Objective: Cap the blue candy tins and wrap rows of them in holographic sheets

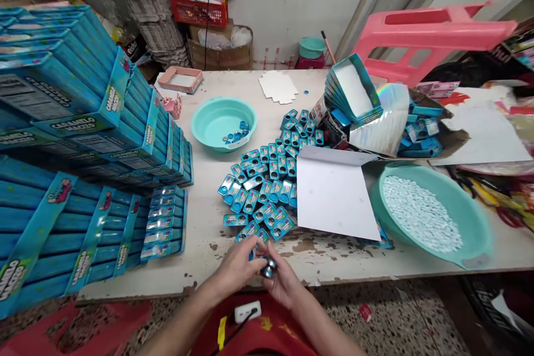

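**Shiny metal piece point(268, 268) right in the fingers**

So the right hand point(286, 285) has its fingers curled nearly closed around it, with the left thumb right up against it. Left hand point(237, 264) is bent inward near a blue bit point(251, 255), can't tell if it's gripped. Loads of little blue tins point(275, 190) just beyond the fingertips, teal basin point(476, 233) of white pieces point(421, 211) well off to their right.

I see small tins point(250, 200) bright blue with white lettering, stacked cartons point(70, 89) the same blue. Large basin point(479, 233) mint green, its pellets point(421, 214) white; stool point(438, 36) coral pink. Tabletop point(204, 194) off-white, blotched brown; floor point(400, 311) speckled brown and pale.
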Available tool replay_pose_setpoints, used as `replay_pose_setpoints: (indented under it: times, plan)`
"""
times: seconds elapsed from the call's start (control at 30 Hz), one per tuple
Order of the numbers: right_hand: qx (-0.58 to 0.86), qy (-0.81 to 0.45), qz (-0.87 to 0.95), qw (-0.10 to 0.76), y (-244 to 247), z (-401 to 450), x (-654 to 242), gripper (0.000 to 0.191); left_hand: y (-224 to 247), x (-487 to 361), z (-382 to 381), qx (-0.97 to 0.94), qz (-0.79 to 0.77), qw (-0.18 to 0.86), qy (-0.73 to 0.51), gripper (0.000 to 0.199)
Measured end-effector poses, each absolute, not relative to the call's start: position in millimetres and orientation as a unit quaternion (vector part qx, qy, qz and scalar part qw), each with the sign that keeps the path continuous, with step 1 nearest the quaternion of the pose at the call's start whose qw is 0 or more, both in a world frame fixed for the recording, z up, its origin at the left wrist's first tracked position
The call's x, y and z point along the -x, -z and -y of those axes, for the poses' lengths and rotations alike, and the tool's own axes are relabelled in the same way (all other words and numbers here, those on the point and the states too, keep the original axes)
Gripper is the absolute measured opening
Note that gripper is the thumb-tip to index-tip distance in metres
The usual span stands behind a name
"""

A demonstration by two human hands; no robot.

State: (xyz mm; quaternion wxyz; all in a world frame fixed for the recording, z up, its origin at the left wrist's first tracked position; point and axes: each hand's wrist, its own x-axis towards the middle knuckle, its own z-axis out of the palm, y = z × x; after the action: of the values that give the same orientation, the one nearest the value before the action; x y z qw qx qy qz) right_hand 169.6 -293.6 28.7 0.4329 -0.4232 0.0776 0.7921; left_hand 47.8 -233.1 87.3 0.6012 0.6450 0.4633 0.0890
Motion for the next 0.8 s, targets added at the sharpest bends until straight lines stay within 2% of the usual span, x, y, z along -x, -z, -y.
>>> replay_pose_setpoints:
  times: [0.13, 0.23, 0.33, 0.4, 0.47, 0.63, 0.8]
  plan:
    - [0.443, -0.781, -0.076, 0.433, -22.1, 288.5, -182.3, 0.036, -71.5, -29.3, 211.2, -0.516, -0.503, 0.682, -0.122, 0.025]
    - [0.471, -0.759, -0.036, 0.447, -26.1, 287.0, -193.9, 0.035, -52.5, -8.6, 179.1, -0.480, -0.538, 0.674, -0.162, 0.027]
    - [0.476, -0.751, -0.005, 0.458, -30.1, 289.4, -205.1, 0.031, -37.5, -7.3, 148.1, -0.515, -0.574, 0.620, -0.148, 0.018]
    - [0.473, -0.755, -0.005, 0.454, -30.5, 292.4, -212.0, 0.030, -33.4, -18.9, 132.0, -0.568, -0.585, 0.568, -0.110, 0.010]
    - [0.475, -0.755, -0.008, 0.452, -29.3, 295.1, -217.6, 0.029, -34.4, -36.5, 119.6, -0.641, -0.585, 0.495, -0.058, 0.011]
    - [0.464, -0.750, -0.008, 0.472, -27.0, 294.6, -224.8, 0.030, -42.7, -77.5, 95.1, -0.768, -0.558, 0.263, 0.171, 0.034]
    - [0.476, -0.745, 0.005, 0.468, -29.9, 284.5, -230.1, 0.033, -39.4, -98.9, 79.5, -0.753, -0.562, 0.231, 0.253, 0.060]
